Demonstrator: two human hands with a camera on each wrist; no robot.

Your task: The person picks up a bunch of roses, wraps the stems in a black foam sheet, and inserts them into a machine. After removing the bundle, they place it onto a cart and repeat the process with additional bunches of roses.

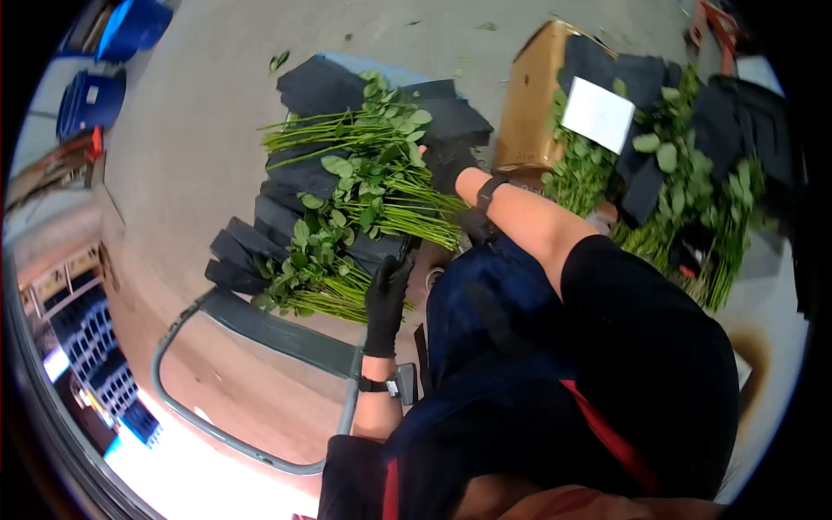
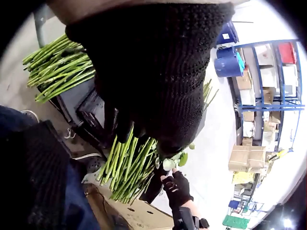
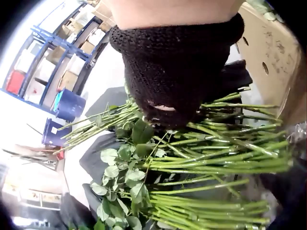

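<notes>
Leafy green stems lie in bundles on dark wrapping on a flat cart. In the head view, my black-gloved left hand is beside the stem ends of the nearest bundle, fingers extended over the dark wrap. The left wrist view shows the left hand above cut stems. My gloved right hand is at the right edge of the upper bundles, by leaves and dark wrap. In the right wrist view, the right hand is over stems; its fingertips are hidden, so its grip is unclear.
The cart's grey tube handle curves at the lower left. To the right, a cardboard box adjoins more wrapped stems, with a white sheet on top. Blue bins stand at the far left; shelving lines the background.
</notes>
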